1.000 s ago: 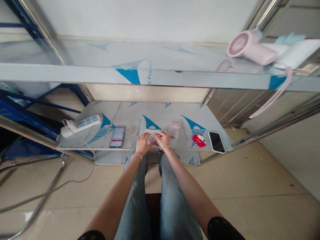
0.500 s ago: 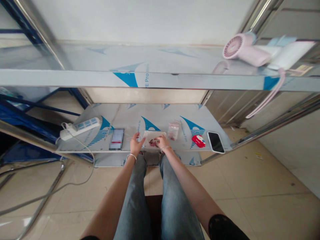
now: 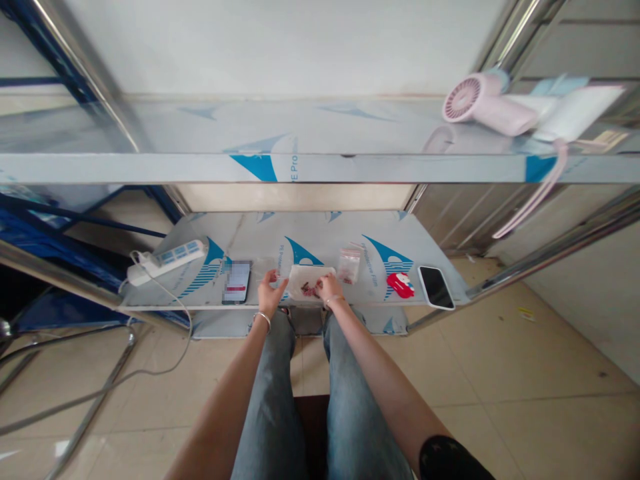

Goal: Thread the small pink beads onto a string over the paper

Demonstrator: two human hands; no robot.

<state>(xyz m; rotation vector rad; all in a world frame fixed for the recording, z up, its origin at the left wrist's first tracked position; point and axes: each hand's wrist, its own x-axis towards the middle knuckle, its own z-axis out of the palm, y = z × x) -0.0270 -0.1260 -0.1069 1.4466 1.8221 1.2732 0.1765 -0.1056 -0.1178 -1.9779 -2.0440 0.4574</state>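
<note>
A shallow white tray [image 3: 313,271] lies near the front edge of the lower shelf, with small dark red pieces [image 3: 307,290] in it, too small to name. My right hand [image 3: 329,288] reaches over the tray's right side, fingers bent together down at the red pieces; whatever is between the fingertips is hidden. To the left of the tray, my left hand [image 3: 270,295] has its thumb and fingers apart, with nothing visible between them. Just beyond it lies a thin clear plastic bag [image 3: 263,267]. Right of the tray is a clear zip bag [image 3: 349,265] with some reddish bits inside.
On the lower shelf [image 3: 240,233] lie a white power strip [image 3: 173,259], a phone with a lit screen [image 3: 237,281], a red item with a white figure [image 3: 401,285] and a dark-screened phone [image 3: 436,288]. The upper shelf [image 3: 175,168] carries a pink handheld fan [image 3: 490,107].
My right hand's fingers have drawn closer together and shifted slightly right over the tray. My left hand has moved a little away from the tray. The whole view has shifted slightly.
</note>
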